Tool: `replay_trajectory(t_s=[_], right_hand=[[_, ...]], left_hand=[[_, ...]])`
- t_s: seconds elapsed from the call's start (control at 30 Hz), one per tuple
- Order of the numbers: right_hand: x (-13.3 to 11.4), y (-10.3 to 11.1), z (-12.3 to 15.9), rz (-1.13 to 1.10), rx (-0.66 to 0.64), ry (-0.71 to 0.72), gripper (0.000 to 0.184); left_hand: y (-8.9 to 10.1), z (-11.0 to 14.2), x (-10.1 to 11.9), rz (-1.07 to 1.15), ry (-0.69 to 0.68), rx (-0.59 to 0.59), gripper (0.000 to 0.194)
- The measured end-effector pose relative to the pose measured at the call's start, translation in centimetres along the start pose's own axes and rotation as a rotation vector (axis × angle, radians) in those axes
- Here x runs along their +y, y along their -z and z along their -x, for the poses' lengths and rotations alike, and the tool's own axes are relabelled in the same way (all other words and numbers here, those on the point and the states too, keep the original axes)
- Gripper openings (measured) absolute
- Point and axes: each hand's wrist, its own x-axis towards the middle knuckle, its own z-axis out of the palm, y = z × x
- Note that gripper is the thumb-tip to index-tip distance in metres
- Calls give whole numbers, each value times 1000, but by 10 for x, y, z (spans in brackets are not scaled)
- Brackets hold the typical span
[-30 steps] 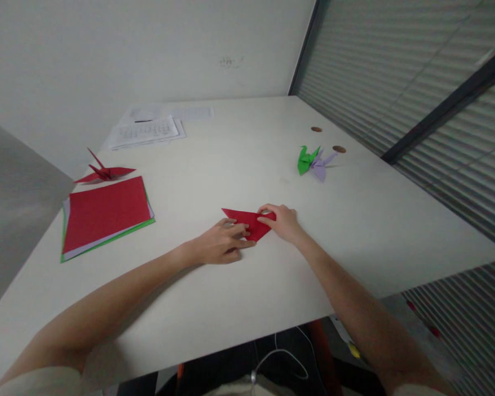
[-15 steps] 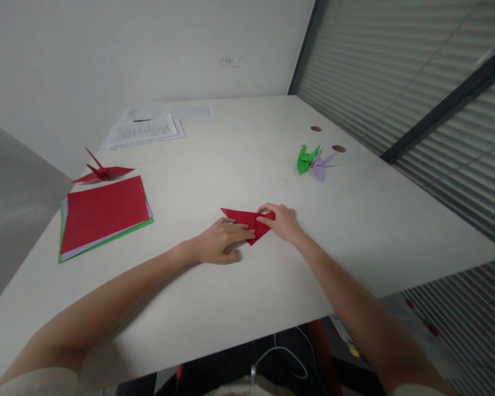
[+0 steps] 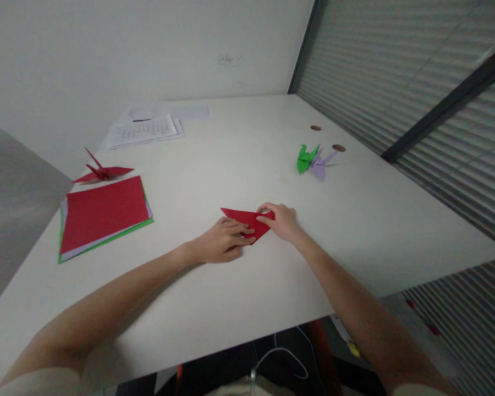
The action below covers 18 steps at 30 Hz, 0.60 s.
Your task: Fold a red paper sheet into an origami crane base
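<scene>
Office or meeting room, by the look of it; you can't tell which. You're at a broad, smooth white table, its far edge by a plain off-white wall with a faint grey smudge. On your right: grey horizontal-slat blinds, a dark straight frame bar across them. Far left on your tabletop: overlapping white paper sheets bearing lines of dark text. Below your near edge: a thin white cable.
</scene>
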Motion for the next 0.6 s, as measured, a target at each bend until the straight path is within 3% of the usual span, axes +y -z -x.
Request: replay_trajectory(t_s=[0.3, 0.6], right_hand=[[-1, 0, 0, 11, 1, -8, 11], [-1, -1, 0, 27, 5, -9, 12]], left_hand=[[-1, -1, 5, -85, -5, 26, 34], [8, -13, 11, -28, 94, 6, 30]])
